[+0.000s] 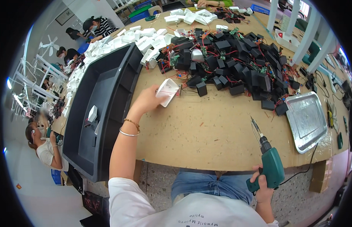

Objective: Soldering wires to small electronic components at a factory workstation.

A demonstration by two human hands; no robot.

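My left hand (146, 100) grips a small white plastic housing (167, 87) by its near side, its hollow face turned up. A thin red wire crosses the housing, and a small part on wires hangs at its right edge. My right hand (264, 192), low at the table's front edge, is wrapped round the handle of a green corded soldering gun (273, 166). Its thin metal tip points up and away over the cardboard-covered table (198, 132), apart from the housing. Beyond my left hand lies a heap of black box-shaped parts (236, 60) with red wires and green circuit boards.
A deep black bin (121, 79) stands left of my arm, with a few white housings (92, 113) inside. More white housings (145, 38) are heaped behind it. A silver metal tray (306, 117) lies at right, near pliers (330, 118) and the tool's cord. Other people work farther off.
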